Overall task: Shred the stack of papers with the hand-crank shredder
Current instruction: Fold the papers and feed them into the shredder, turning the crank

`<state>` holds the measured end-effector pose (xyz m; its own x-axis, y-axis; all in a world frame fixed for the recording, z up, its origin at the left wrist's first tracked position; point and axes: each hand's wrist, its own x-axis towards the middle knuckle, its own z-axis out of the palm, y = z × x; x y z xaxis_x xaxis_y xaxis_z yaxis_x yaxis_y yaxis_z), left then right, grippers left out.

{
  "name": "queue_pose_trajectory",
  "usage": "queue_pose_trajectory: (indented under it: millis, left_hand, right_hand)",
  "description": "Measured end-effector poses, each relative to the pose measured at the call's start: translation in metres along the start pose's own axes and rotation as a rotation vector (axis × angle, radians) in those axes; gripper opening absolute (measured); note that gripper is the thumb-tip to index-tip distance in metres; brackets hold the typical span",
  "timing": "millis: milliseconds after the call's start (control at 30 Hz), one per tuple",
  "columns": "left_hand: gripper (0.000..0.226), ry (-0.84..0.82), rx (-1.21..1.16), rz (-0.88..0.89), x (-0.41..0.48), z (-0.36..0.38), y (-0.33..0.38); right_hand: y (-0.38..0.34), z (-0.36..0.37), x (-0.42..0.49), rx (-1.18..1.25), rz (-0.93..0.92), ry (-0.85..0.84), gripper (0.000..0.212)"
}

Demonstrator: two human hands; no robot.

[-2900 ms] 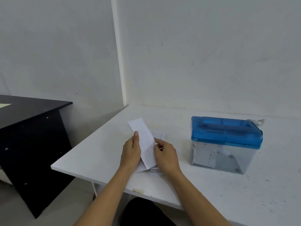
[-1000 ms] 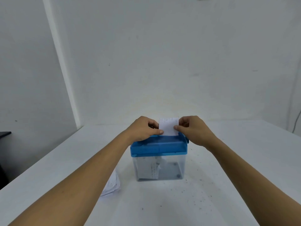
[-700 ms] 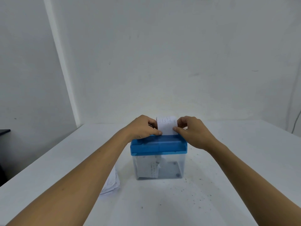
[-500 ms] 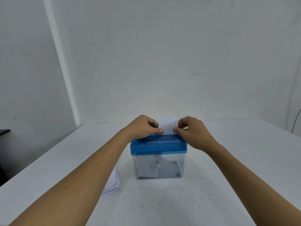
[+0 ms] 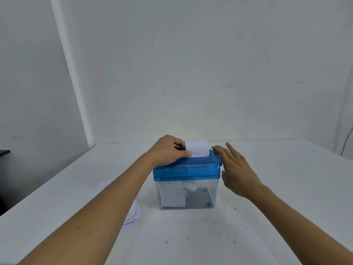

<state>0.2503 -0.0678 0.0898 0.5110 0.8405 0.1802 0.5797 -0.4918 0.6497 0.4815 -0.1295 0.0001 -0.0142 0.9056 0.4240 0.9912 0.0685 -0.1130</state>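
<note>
Left grip (image 5: 168,150): pinching paper slip (image 5: 197,149) upright in shredder (image 5: 186,169) slot. Right grip (image 5: 236,169): released from slip, fingers straight, now beside shredder's right end; cranking judged next.

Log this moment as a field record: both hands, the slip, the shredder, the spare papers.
left hand: pinches the paper slip by its left edge
paper slip: upright in the slot of the shredder
right hand: open, fingers straight, beside the shredder's right end; contact unclear
bin: clear, paper pieces inside
paper stack: on the table, left of the shredder, partly behind the left forearm
</note>
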Motion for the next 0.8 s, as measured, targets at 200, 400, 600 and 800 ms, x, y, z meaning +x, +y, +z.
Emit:
queue_pose_trajectory:
  millis: [200,400,600,800]
  left_hand:
    - [0.016,-0.005,0.016,0.003,0.004,0.001,-0.002]
    - [0.027,-0.038,0.008,0.017,0.007,0.001,-0.008]
    - [0.071,-0.061,0.190,0.015,-0.002,0.011,-0.002]
    - [0.083,-0.017,0.391,-0.051,-0.006,0.021,0.000]
  right_hand:
    - [-0.007,0.026,-0.007,0.053,0.033,-0.061,0.067]
    - [-0.014,0.021,-0.003,0.094,0.084,-0.095,0.052]
    - [-0.012,0.018,-0.009,0.068,0.073,-0.088,0.043]
    - [-0.021,0.017,-0.023,0.004,0.109,-0.168,0.033]
